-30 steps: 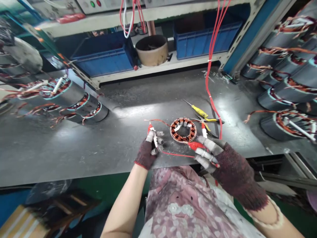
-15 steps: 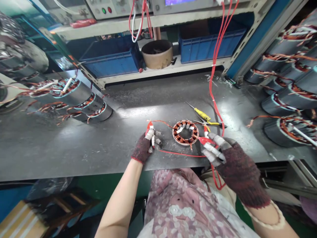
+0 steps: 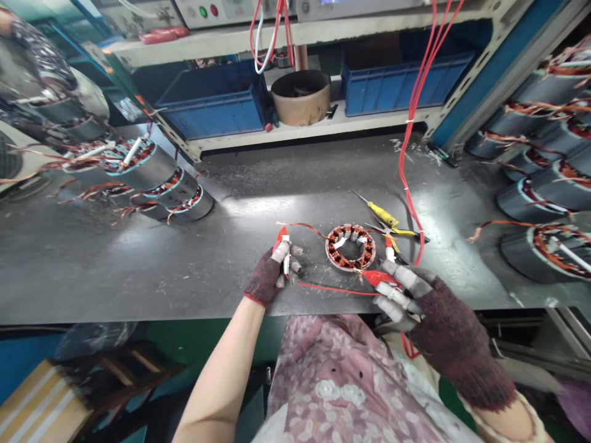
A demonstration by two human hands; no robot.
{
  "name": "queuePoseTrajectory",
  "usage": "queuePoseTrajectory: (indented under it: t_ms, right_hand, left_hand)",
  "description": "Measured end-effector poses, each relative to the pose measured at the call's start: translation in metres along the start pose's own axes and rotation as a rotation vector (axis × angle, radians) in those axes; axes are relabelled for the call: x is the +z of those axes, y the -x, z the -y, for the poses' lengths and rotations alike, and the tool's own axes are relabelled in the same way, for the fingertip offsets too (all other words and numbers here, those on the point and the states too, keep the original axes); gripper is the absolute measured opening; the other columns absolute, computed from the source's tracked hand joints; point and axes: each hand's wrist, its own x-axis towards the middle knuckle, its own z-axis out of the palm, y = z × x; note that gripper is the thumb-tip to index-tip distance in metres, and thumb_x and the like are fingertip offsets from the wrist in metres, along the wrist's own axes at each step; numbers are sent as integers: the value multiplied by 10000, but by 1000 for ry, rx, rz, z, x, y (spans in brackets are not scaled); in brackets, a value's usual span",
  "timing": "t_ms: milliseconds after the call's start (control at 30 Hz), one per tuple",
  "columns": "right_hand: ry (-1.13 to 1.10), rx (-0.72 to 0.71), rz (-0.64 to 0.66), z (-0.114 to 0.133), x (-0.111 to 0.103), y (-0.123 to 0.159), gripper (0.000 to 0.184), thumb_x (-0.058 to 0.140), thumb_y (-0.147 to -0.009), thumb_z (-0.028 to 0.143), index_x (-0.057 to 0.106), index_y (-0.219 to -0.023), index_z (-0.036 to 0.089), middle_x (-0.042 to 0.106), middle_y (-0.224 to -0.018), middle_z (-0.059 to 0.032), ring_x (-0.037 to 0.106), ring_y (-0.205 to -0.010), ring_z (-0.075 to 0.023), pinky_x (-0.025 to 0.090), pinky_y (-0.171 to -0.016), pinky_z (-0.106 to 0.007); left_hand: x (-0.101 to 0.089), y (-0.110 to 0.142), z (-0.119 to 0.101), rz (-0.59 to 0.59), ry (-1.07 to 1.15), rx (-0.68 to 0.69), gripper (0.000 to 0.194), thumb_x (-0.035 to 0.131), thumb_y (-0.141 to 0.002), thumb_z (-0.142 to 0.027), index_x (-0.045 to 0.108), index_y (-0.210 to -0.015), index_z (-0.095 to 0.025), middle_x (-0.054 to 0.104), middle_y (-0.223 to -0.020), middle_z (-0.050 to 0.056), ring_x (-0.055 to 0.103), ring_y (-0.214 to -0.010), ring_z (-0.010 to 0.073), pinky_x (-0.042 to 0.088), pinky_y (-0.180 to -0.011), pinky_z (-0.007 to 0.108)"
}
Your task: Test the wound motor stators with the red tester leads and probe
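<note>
A ring-shaped stator with copper windings (image 3: 330, 253) lies flat on the metal bench. My left hand (image 3: 276, 269), in a dark red glove with taped fingertips, grips a red-sleeved test clip (image 3: 282, 234) at the end of a copper lead left of the stator. My right hand (image 3: 418, 298), gloved alike, pinches a second red clip (image 3: 375, 277), its tip at the stator's lower right edge beside a short copper end. Between the hands runs a red wire (image 3: 337, 289). Another red and white clip (image 3: 389, 247) lies just above my right fingers.
A yellow screwdriver (image 3: 384, 213) and yellow-handled pliers (image 3: 402, 232) lie beyond the stator. Wound stator cores stand stacked at left (image 3: 161, 175) and right (image 3: 530, 197). Behind is a shelf with blue bins (image 3: 217, 111) and a round tub (image 3: 302, 109). Red cables (image 3: 406, 154) hang down.
The clip in my right hand has moved left and down along the stator's edge, to the short copper end. My left hand keeps its hold. The view has shifted slightly.
</note>
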Motion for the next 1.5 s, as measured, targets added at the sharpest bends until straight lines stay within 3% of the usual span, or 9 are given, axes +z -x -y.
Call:
queuePoseTrajectory:
  t_ms: [200, 333, 467, 567, 667, 833, 1033, 1200, 1500]
  right_hand:
    - [54, -5, -50, -1, -7, -3, 470, 548, -1099, 278, 492, -1565, 300, 713, -1416, -80, 676, -1344, -267, 644, -1090, -471]
    - [61, -47, -55, 1, -7, -5, 422, 510, -1106, 227, 534, -1520, 306, 704, -1430, -84, 692, -1322, -254, 652, -1071, -448]
    - [49, -66, -69, 3, -6, -6, 452, 402, -1107, 148, 562, -1498, 307, 729, -1383, -88, 725, -1274, -245, 662, -1047, -420]
    - [78, -64, -71, 5, -6, -4, 430, 414, -1119, 216, 559, -1518, 281, 740, -1363, -98, 721, -1278, -273, 660, -1048, -453]
    - [100, -9, -86, 6, -5, -2, 434, 462, -1112, 281, 556, -1536, 287, 747, -1342, -109, 716, -1281, -314, 657, -1040, -514]
    - [-59, -12, -26, 10, 0, 1, 470, 424, -1104, 166, 527, -1544, 291, 708, -1435, -91, 765, -1191, -223, 694, -973, -381]
    - [-67, -34, -89, 8, 12, 6, 620, 474, -1048, 116, 445, -1628, 332, 730, -1416, -65, 776, -1173, -213, 692, -958, -318]
    - [-67, -33, -176, 3, 28, 4, 561, 540, -1012, 187, 577, -1538, 378, 778, -1322, -43, 773, -1185, -261, 693, -969, -396]
    - [-226, -72, -152, 15, 14, -3, 771, 490, -1004, 95, 377, -1672, 461, 781, -1312, 4, 812, -1047, -211, 711, -878, -308]
  left_hand:
    - [-4, 17, 8, 104, 200, -93, 600, 785, -833, -697, 718, -945, -111, 690, -589, 19, 553, -330, 98, 265, -256, 158]
    - [-8, 9, 8, 226, 359, -126, 497, 765, -923, -592, 715, -962, -99, 685, -601, 12, 518, -311, 71, 316, -261, 138]
    - [-13, -6, -2, 273, 356, -86, 495, 806, -892, -582, 719, -947, -98, 682, -589, 5, 511, -301, 73, 333, -253, 138]
    - [-19, -4, -6, 327, 331, -56, 560, 864, -804, -633, 733, -923, -102, 668, -558, 0, 537, -297, 105, 297, -223, 150]
    - [-24, 7, -5, 374, 271, -43, 583, 844, -811, -668, 754, -938, -106, 653, -532, -12, 517, -278, 98, 321, -235, 149]
    - [-26, 12, -4, 355, 207, -42, 615, 802, -814, -731, 755, -933, -129, 660, -532, -4, 510, -274, 107, 338, -237, 165]
    - [-18, 7, -13, 298, 151, 42, 641, 814, -788, -753, 757, -888, -122, 617, -509, -3, 455, -320, 61, 343, -296, 138]
    - [-15, 6, -21, 281, 97, 60, 684, 857, -692, -799, 744, -815, -136, 528, -459, -40, 405, -345, 49, 358, -313, 136]
    - [-17, -1, -13, 300, 170, 1, 616, 889, -711, -732, 769, -834, -141, 534, -451, -36, 427, -305, 49, 356, -285, 119]
